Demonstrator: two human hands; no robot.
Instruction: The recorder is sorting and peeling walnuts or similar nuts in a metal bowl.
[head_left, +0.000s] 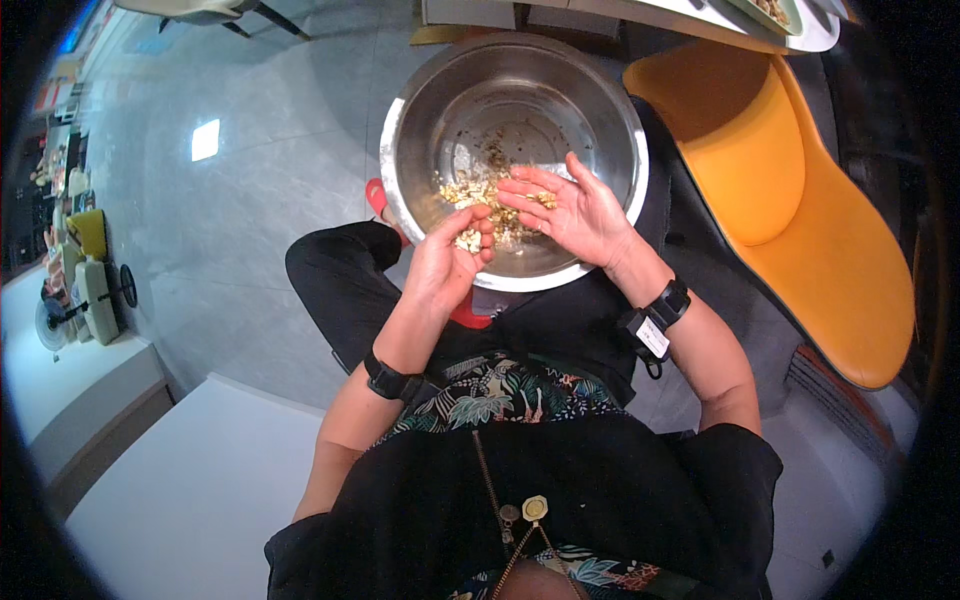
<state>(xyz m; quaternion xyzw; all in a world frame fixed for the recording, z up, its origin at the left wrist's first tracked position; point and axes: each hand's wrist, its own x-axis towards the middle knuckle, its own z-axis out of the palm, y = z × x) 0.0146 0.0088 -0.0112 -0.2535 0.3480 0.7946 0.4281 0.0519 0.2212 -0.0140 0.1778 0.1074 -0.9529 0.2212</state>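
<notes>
A wide stainless steel basin (517, 281) sits in front of me, close to my knees. Pale, walnut-like nut pieces (469, 191) lie in its near half, with dark crumbs (495, 150) scattered farther in. Over the basin's near left side, my left hand (454, 255) is curled around several nut pieces (469, 240). My right hand (577, 214) is above the near right part, palm up and fingers spread; a nut piece (545, 199) shows at its fingers. The two hands are close together but apart. Each wrist wears a black band.
A yellow-orange chair (795, 202) stands right of the basin. Beyond the basin is a white table edge (675, 26) with a green tray (757, 15) of food. A white surface (195, 480) lies at lower left. One red slipper (376, 196) shows beside the basin.
</notes>
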